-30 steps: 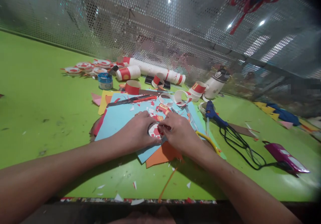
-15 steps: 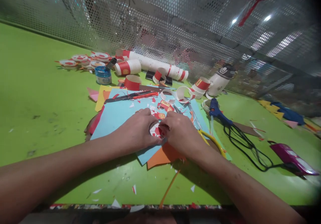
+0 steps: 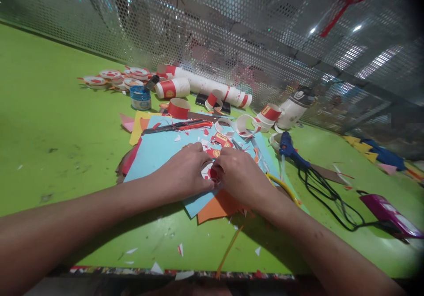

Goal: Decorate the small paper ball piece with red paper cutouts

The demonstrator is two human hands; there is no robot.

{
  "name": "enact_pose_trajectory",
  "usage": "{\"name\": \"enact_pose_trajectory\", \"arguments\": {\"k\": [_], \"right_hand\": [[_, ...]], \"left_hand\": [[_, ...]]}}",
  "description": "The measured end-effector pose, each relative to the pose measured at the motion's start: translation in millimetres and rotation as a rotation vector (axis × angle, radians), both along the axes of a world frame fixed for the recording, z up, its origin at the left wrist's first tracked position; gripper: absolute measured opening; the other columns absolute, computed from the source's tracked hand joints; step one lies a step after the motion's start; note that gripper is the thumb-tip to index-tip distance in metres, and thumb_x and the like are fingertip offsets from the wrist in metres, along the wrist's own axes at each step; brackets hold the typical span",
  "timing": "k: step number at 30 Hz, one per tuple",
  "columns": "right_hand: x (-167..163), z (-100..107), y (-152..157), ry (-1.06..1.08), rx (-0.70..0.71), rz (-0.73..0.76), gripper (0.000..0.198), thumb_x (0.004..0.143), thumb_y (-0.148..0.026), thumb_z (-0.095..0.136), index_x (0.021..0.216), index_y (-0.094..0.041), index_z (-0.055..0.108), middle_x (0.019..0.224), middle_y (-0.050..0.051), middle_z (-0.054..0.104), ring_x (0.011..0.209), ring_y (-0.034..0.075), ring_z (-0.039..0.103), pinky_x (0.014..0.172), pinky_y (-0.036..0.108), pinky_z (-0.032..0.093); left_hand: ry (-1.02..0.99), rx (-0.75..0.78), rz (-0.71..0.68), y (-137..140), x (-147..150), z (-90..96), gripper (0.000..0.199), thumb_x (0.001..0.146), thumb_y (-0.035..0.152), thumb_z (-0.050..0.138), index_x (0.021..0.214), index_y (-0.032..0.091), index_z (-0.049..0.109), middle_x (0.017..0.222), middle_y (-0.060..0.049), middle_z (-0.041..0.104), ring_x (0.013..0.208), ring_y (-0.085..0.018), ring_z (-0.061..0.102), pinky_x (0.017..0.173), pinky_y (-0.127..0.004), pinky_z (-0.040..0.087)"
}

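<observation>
A round white paper disc [image 3: 207, 171] with red paper pieces on it is between my two hands, low over the blue paper sheet [image 3: 155, 154]. My left hand [image 3: 187, 168] curls around the disc's left side, thumb at the near edge. On the other side, my right hand [image 3: 241, 172] has its fingers pinched together at the disc's right part, and they cover what is in them. Just beyond my fingertips lie red-and-gold paper cup scraps [image 3: 222, 140]. An orange paper sheet [image 3: 218, 207] shows under my right hand.
Yellow-handled scissors [image 3: 283, 186] lie beside my right wrist. Further right are a blue glue gun [image 3: 291, 150], its black cord and a purple device [image 3: 386, 212]. A box cutter [image 3: 195, 126], cup rings [image 3: 245, 126], a blue jar [image 3: 140, 98] and a flask [image 3: 294, 110] stand or lie behind.
The whole view has shifted slightly, so things appear a little further right. Both hands stay at the disc, with only a small shift of the right fingers over it.
</observation>
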State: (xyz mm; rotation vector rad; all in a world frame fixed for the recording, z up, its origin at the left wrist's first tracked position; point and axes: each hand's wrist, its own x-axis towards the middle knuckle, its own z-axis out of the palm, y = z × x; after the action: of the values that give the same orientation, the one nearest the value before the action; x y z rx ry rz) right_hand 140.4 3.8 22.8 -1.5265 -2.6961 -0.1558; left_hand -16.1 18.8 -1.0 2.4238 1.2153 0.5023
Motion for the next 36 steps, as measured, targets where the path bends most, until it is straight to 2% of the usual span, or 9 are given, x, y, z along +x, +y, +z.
{"name": "enact_pose_trajectory", "arguments": {"k": [4,13,25,36], "right_hand": [[5.1,-4.6,2.5,0.039,0.001,0.009,0.022,0.081,-0.007,0.053,0.065,-0.013,0.066,0.068,0.003,0.053,0.06,0.012,0.042,0.054,0.028,0.025],[7.3,-5.8,7.8,0.227,-0.102,-0.1,0.021,0.082,-0.01,0.055,0.065,-0.014,0.068,0.066,0.001,0.054,0.063,0.012,0.047,0.06,0.027,0.03],[2.8,-10.5,3.7,0.243,-0.023,-0.046,0.018,0.083,-0.009,0.056,0.074,-0.012,0.071,0.068,0.002,0.052,0.064,0.013,0.047,0.059,0.026,0.03],[5.4,-10.9,0.8,0.282,-0.044,-0.031,0.018,0.085,-0.009,0.057,0.075,-0.012,0.072,0.067,0.001,0.052,0.064,0.012,0.048,0.06,0.026,0.032]], "left_hand": [[-0.005,0.019,-0.011,1.7,-0.5,-2.0,0.021,0.071,0.035,0.067,0.079,0.016,0.065,0.08,-0.005,0.05,0.079,-0.023,0.051,0.066,-0.032,0.039],[-0.03,0.008,-0.025,1.7,-2.0,-4.9,0.03,0.073,0.041,0.067,0.089,0.017,0.07,0.084,-0.007,0.053,0.084,-0.025,0.052,0.071,-0.034,0.04],[-0.052,0.029,-0.032,0.2,-2.8,-5.4,0.024,0.073,0.035,0.064,0.09,0.02,0.069,0.084,-0.005,0.053,0.085,-0.023,0.053,0.071,-0.034,0.042],[-0.068,0.032,-0.037,0.2,-3.5,-5.4,0.027,0.073,0.037,0.064,0.093,0.02,0.069,0.085,-0.005,0.055,0.084,-0.023,0.053,0.072,-0.033,0.042]]}}
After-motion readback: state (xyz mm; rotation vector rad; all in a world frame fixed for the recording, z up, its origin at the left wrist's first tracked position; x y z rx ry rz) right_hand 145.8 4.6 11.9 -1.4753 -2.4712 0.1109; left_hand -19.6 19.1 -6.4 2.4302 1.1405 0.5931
